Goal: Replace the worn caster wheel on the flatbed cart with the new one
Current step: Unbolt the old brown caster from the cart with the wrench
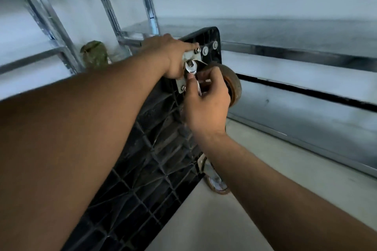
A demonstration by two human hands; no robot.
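Flatbed cart: your flatbed cart (146, 149) stands tipped up off the floor (224, 220), ribbed underside towards you. That probably is so the caster fixings sit within reach.
Left hand: your left hand (173, 55) grips the cart's upper end, fingers curled over the mounting plate's top and thumb below. It looks placed to brace the cart against the turning force.
Right hand: your right hand (208, 104) is closed on the wrench shank in a pinch, held close to the head, which suits short, controlled turns.
Worn caster wheel: the worn caster wheel (234, 85), brown and scuffed, sticks out to the right of the plate, partly behind your right hand, and is still mounted.
Second caster: a lower caster (216, 183) rests near the floor at the cart's bottom edge.
Mounting plate: the mounting plate (190, 56) lies flat on the underside, at the top corner.
Wrench: the wrench (192, 69) head sits over a fastener on the plate, so I judge you are loosening it.
Bolts: spare bolts (205, 50) show just beside the plate.
New wheel: not in view.
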